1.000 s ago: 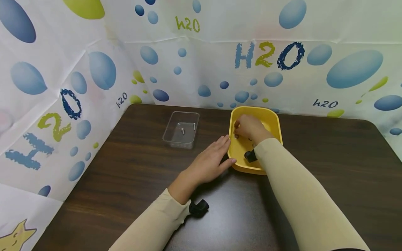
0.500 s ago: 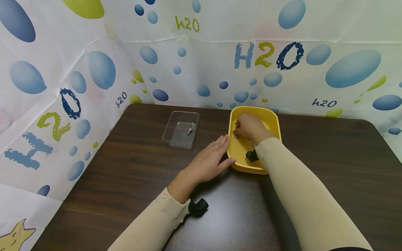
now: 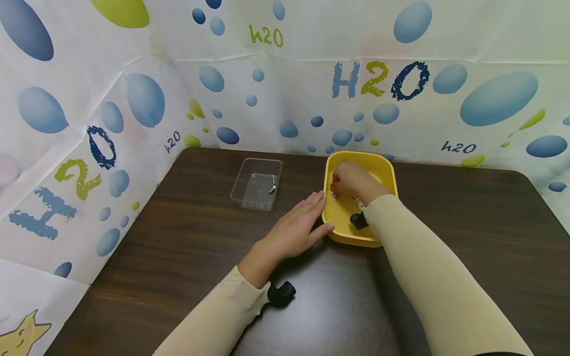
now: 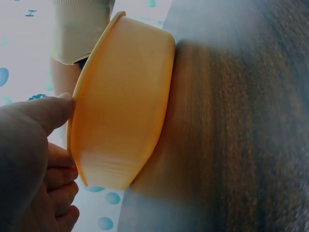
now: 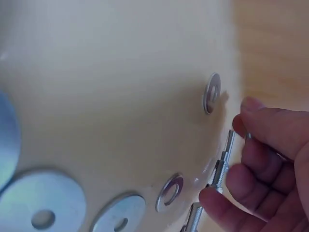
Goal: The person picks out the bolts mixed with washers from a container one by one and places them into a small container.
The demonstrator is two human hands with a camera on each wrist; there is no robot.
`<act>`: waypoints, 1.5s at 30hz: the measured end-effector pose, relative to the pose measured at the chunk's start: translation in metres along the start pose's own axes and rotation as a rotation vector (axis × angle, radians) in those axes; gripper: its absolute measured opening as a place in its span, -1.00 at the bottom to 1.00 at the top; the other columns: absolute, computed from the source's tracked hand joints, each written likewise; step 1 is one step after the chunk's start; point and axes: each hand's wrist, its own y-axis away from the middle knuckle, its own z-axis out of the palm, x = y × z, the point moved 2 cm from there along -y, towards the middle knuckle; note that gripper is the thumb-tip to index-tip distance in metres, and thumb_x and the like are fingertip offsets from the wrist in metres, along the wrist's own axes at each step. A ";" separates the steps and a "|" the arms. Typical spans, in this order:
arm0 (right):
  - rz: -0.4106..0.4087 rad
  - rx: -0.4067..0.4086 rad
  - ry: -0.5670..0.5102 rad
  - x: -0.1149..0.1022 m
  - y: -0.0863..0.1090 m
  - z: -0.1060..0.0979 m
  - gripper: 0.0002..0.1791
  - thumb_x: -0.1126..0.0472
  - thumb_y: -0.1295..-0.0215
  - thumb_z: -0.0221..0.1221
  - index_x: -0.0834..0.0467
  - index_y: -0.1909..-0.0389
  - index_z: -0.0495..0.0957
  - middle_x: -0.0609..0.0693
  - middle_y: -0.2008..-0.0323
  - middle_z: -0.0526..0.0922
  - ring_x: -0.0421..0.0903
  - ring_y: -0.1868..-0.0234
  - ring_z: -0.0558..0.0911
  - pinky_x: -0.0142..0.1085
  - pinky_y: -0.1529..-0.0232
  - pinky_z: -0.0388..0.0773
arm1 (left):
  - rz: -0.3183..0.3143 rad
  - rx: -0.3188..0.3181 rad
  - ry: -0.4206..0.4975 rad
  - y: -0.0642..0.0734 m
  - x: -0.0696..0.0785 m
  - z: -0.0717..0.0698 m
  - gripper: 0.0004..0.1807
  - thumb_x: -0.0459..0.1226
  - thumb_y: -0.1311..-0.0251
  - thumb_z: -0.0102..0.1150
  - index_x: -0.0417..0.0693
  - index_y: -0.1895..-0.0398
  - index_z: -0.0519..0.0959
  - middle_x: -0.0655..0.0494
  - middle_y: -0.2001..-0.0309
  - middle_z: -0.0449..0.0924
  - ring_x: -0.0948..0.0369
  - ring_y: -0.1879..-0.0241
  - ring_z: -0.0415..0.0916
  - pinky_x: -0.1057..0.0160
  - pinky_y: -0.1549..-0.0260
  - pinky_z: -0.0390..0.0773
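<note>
My right hand [image 3: 356,182] reaches down into the yellow tub [image 3: 340,217], close to its left wall. In the right wrist view, thumb and fingers pinch a thin metal piece [image 5: 248,137], mostly hidden by the fingers. Bolts [image 5: 219,169] lie along the tub's edge right beside the fingertips. Several washers are spread over the tub floor, one washer [image 5: 212,94] near the thumb. My left hand [image 3: 291,230] rests against the tub's left side, fingers extended, thumb at the near corner. The left wrist view shows that thumb [image 4: 55,108] touching the tub's rim [image 4: 72,116].
Left of the tub stands a clear plastic box [image 3: 245,187] with two bolts [image 3: 272,189] by its right wall. Both stand on a dark wooden table [image 3: 187,232] against a printed sheet. Black cameras [image 3: 281,294] are strapped at the wrists.
One bolt in the clear box has rolled right, toward the other at the right wall. The right hand stays in the tub with its forearm shifted slightly right. The left hand holds still.
</note>
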 end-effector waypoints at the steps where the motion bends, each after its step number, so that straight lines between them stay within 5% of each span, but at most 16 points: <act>1: -0.002 0.000 -0.010 0.000 0.000 -0.001 -0.81 0.17 -0.39 0.19 0.19 0.27 0.71 0.06 0.47 0.65 -0.08 0.50 0.58 -0.36 0.45 0.54 | -0.001 0.000 0.001 0.000 0.000 0.000 -0.20 0.10 -0.45 -0.08 -0.17 -0.55 0.03 0.01 -0.58 -0.08 0.14 -0.57 -0.15 0.16 -0.51 -0.05; 7: -0.025 0.020 -0.043 0.001 0.003 -0.005 -0.80 0.17 -0.40 0.17 0.21 0.26 0.70 0.08 0.47 0.66 -0.08 0.55 0.58 -0.33 0.48 0.56 | -0.009 0.004 0.008 0.000 0.001 0.000 -0.20 0.09 -0.44 -0.07 -0.17 -0.55 0.03 0.01 -0.58 -0.08 0.16 -0.57 -0.16 0.16 -0.51 -0.05; 14: -0.050 0.072 -0.023 0.003 0.004 -0.009 -0.78 0.25 -0.37 0.17 0.27 0.08 0.66 0.10 0.27 0.69 -0.03 0.34 0.60 -0.21 0.17 0.60 | -0.011 0.000 0.013 0.000 0.001 0.001 -0.19 0.10 -0.45 -0.08 -0.17 -0.56 0.00 -0.01 -0.58 -0.09 0.17 -0.57 -0.17 0.15 -0.51 -0.04; 29: -0.067 0.173 -0.103 0.008 0.009 -0.011 -0.85 0.17 -0.34 0.24 0.18 0.26 0.66 0.05 0.35 0.70 -0.04 0.34 0.59 -0.20 0.17 0.60 | -0.006 -0.004 0.009 0.000 0.000 0.001 -0.19 0.11 -0.45 -0.11 -0.15 -0.56 -0.01 0.00 -0.58 -0.10 0.18 -0.57 -0.19 0.13 -0.50 -0.02; 37: -0.051 0.244 -0.130 0.010 0.011 -0.017 -0.76 0.18 -0.34 0.20 0.21 0.08 0.69 0.13 0.12 0.73 0.04 0.14 0.65 -0.06 -0.08 0.59 | -0.007 -0.003 0.018 0.000 0.000 0.001 -0.19 0.11 -0.45 -0.10 -0.14 -0.56 -0.02 0.00 -0.59 -0.10 0.17 -0.57 -0.18 0.13 -0.50 -0.03; 45: -0.018 0.285 -0.228 0.007 0.016 -0.023 -0.72 0.15 -0.38 0.17 0.18 -0.01 0.64 0.14 0.01 0.69 0.06 -0.01 0.64 -0.04 -0.11 0.58 | -0.030 0.050 0.050 0.002 -0.006 -0.006 -0.20 0.12 -0.45 -0.10 -0.11 -0.56 0.01 0.06 -0.59 -0.10 0.21 -0.57 -0.20 0.14 -0.50 -0.04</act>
